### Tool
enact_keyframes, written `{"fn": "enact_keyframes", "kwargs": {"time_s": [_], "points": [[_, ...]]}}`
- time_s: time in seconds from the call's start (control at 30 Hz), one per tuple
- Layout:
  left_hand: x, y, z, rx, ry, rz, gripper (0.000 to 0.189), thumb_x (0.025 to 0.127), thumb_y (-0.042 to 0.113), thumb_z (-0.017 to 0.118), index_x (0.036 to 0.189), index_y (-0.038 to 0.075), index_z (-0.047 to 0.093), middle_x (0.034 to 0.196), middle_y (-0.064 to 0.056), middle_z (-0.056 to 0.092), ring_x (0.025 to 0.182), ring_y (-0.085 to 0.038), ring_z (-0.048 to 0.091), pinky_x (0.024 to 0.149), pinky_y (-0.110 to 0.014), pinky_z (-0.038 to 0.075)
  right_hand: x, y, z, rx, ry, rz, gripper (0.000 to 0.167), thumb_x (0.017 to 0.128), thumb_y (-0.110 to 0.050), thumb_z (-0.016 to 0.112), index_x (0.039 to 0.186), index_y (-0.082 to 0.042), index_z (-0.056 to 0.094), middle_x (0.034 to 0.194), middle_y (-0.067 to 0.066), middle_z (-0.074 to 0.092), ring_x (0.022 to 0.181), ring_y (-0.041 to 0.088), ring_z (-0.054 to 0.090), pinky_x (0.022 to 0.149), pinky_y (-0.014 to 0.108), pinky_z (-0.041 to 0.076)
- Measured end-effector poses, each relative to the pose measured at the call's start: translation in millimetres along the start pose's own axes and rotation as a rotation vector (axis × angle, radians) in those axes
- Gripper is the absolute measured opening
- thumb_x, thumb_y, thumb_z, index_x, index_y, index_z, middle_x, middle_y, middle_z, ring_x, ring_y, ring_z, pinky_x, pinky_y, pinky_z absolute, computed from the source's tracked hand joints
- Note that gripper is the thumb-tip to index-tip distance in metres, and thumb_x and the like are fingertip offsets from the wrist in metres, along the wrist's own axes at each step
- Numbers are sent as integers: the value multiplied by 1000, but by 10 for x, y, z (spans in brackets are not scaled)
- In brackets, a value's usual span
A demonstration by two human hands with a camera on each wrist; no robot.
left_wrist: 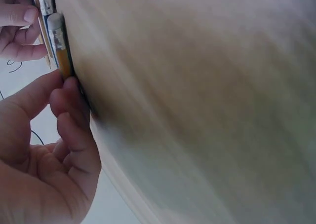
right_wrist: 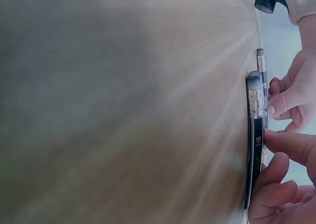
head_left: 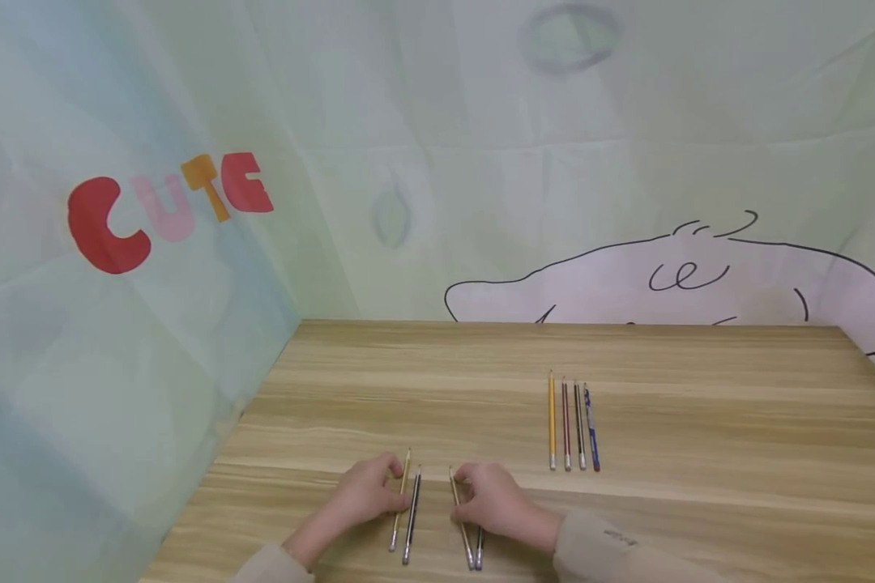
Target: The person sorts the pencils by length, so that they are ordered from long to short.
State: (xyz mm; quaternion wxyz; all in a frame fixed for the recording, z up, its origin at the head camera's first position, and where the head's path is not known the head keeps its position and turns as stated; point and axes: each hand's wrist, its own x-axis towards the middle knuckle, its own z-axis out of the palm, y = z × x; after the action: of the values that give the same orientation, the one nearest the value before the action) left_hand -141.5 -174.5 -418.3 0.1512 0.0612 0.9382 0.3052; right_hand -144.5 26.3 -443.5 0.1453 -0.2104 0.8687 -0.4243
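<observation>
In the head view my left hand [head_left: 370, 490] pinches a yellow pencil [head_left: 396, 530] between thumb and fingers, low over the tabletop. Its eraser end and yellow shaft show close up in the left wrist view. Just right of it lies a black pencil [head_left: 412, 518]. My right hand [head_left: 497, 502] has thumb and forefinger at another yellow pencil [head_left: 465, 538], holding it. Partly beneath that hand is a dark pencil [head_left: 480, 551], marked HB in the right wrist view, its eraser close to the yellow one's. Whether the right fingers also grip this dark pencil is unclear.
Farther back on the wooden table [head_left: 379, 364] several pencils lie side by side: a yellow pencil [head_left: 552, 421], a dark red pencil [head_left: 566, 425], a black pencil [head_left: 579, 425] and a blue patterned pencil [head_left: 591, 429]. A printed cloth [head_left: 379, 162] hangs behind and left.
</observation>
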Motion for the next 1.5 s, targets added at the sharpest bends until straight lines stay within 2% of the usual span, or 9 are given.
{"fn": "enact_keyframes", "kwargs": {"time_s": [0.1, 0.23, 0.33, 0.43, 0.67, 0.8, 1.0, 1.33, 1.5], "points": [[0, 5, 7, 8, 1, -2, 36, 66, 18, 72, 94, 5, 54, 56, 0, 50, 46, -12, 46, 43, -24, 37, 1, -12, 14, -52, 14, -2, 44, 65, -12, 72, 104, 5, 58, 58, -5, 54, 43, 2, 41, 44, 17, 40], [-7, 13, 6, 15, 6, -2, 36, 66, 18, 73, 94, 5, 54, 57, 0, 50, 47, -12, 46, 43, -24, 37, -7, -39, 19, -103, 24, -6, 45, 63, -16, 74, 102, 4, 60, 79, 6, 64, 49, 3, 45, 55, 18, 43], [-9, 15, 5, 16, 5, -3, 36, 66, 19, 73, 94, 5, 53, 57, 0, 50, 47, -12, 46, 44, -24, 37, -6, -52, 18, -145, 32, -3, 46, 62, -18, 75, 100, 2, 61, 94, 12, 65, 62, 8, 54, 65, 23, 48], [-3, 10, 9, 18, 4, -2, 36, 66, 19, 73, 94, 5, 53, 56, 0, 50, 47, -12, 46, 44, -24, 37, 1, -58, 18, -167, 38, 4, 45, 62, -16, 74, 100, 2, 61, 98, 13, 65, 71, 11, 55, 68, 26, 49], [7, -2, 17, 19, 3, 13, 34, 67, 17, 71, 93, 5, 53, 54, 1, 50, 45, -11, 46, 43, -23, 37, -2, -58, 33, -129, 44, 19, 44, 60, -5, 70, 102, 5, 60, 92, 13, 64, 56, 4, 45, 46, 15, 41], [10, 5, 23, 21, 2, 2, 33, 68, 16, 70, 93, 5, 53, 54, 1, 50, 45, -11, 46, 42, -23, 37, 8, -63, 28, -155, 47, 25, 44, 60, -7, 71, 101, 3, 61, 98, 15, 64, 68, 10, 54, 56, 18, 46], [16, 7, 24, 21, 3, -9, 34, 67, 15, 70, 94, 5, 53, 56, 0, 50, 46, -11, 46, 43, -23, 38, 15, -72, 26, -196, 52, 23, 45, 60, -16, 75, 100, 0, 62, 102, 15, 64, 94, 26, 60, 81, 37, 49], [17, 8, 14, 24, -2, -3, 33, 68, 16, 70, 94, 4, 53, 55, 0, 50, 46, -11, 46, 43, -23, 37, 3, -88, 28, -191, 78, 26, 43, 59, -6, 72, 100, 3, 61, 99, 15, 64, 76, 15, 56, 60, 19, 47], [15, 18, 12, 23, -3, -3, 33, 68, 16, 70, 94, 4, 54, 55, 0, 50, 46, -11, 46, 43, -22, 37, 7, -94, 25, -199, 77, 39, 43, 58, -7, 72, 100, 1, 62, 99, 14, 64, 78, 15, 56, 64, 22, 48]]}}
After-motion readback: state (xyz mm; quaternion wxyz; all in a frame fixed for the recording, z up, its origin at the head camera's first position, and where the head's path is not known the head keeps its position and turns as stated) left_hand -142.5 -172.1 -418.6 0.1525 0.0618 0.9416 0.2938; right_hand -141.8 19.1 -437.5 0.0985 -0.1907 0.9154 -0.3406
